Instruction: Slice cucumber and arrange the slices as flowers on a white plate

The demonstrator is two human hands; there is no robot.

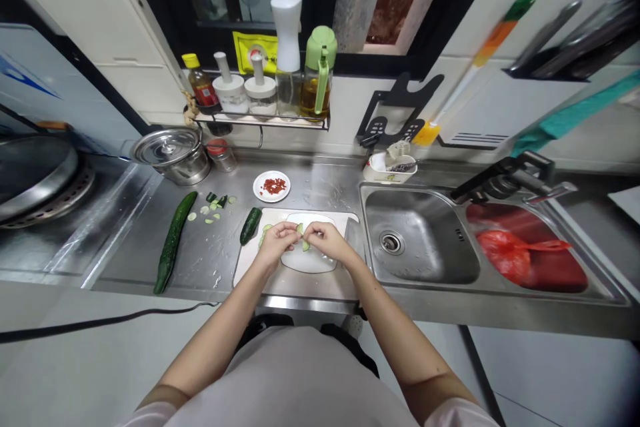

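Over a white plate (313,264), my left hand (276,243) and my right hand (328,241) meet with their fingertips pinched. Between them is a pale green cucumber slice (300,229), gripped from both sides. Another cucumber slice (305,246) shows just below the fingers; whether it is held or lies on the plate I cannot tell. The plate rests on a light cutting board (246,267). A dark green cucumber piece (251,226) lies at the board's left edge, with several slices (265,229) beside it, partly hidden by my left hand.
A whole cucumber (173,243) and scattered cucumber scraps (205,210) lie left on the steel counter. Behind the board stands a small plate (260,193) of chopped red bits. A sink (425,240) is at right, a lidded pot (175,159) at back left, a condiment rack (280,121) above.
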